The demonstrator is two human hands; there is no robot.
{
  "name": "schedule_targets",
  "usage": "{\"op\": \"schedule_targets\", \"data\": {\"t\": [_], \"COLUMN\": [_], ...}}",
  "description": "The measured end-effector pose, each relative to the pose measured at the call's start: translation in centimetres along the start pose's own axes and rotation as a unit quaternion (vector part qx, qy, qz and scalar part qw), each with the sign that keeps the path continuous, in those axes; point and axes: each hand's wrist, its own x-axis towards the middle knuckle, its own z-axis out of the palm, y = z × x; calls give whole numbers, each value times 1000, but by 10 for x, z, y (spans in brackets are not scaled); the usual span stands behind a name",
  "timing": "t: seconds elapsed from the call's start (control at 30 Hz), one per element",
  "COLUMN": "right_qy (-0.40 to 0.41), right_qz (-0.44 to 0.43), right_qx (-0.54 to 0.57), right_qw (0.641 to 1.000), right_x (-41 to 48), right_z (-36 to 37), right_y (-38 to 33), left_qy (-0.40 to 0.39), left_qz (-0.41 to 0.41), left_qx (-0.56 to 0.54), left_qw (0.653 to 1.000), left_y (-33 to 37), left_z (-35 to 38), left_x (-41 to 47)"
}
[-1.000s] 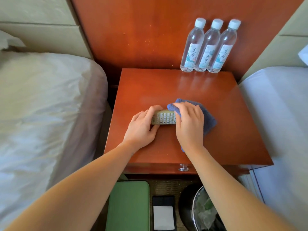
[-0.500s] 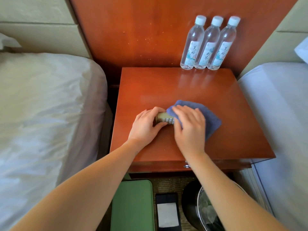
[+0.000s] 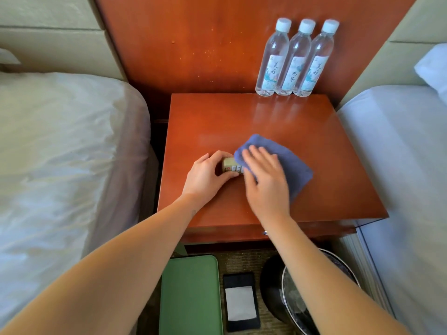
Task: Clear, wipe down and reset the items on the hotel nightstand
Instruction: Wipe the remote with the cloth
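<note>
A glossy, square, red-brown wooden desk (image 3: 266,122) stands between 2 beds with white, creased linen, one on the left (image 3: 60,153) and one on the right (image 3: 399,153). A matching wooden wall panel (image 3: 193,44) behind it is flecked with pale specks.

At the desk's back right edge, 3 clear plastic bottles (image 3: 296,59) with white caps stand touching in a row. Their white labels carry a blue-green floral print and dark Chinese characters.

Near the desk's middle lies a cream remote (image 3: 231,165) with rows of small buttons. Only its left end shows. The left hand (image 3: 208,176) grips that end, fingers and thumb curled round it. A soft blue cloth (image 3: 290,160) covers the rest of the remote. The right hand (image 3: 266,182) presses flat on the cloth with straight, slightly spread fingers, and it is a little blurred.

On the floor in front sit a smooth green rounded case (image 3: 191,296), a black holder (image 3: 240,302) with white paper, and a round black bin (image 3: 273,296) with a clear liner.
</note>
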Motion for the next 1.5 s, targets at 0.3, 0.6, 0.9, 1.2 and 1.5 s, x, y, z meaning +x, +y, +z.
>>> {"op": "schedule_targets", "data": {"t": [0.3,0.6,0.9,1.2,1.5], "right_qy": [-28,-79,-30,-32,-34], "right_qz": [67,-23,46,35,65], "right_qx": [31,18,17,-24,-9], "right_qw": [997,996,998,999,997], "right_x": [9,4,6,-19,-27], "right_z": [-35,-11,-23,-26,-22], "right_y": [46,13,24,42,45], "left_qy": [-13,-2,-7,2,-128], "left_qz": [2,13,27,106,124], "left_qx": [-15,-21,-36,-22,54], "left_qw": [1000,1000,999,994,983], "left_y": [-5,-5,-2,-1,-11], "left_z": [0,0,-2,2,-22], "left_x": [0,-1,-2,-3,-5]}}
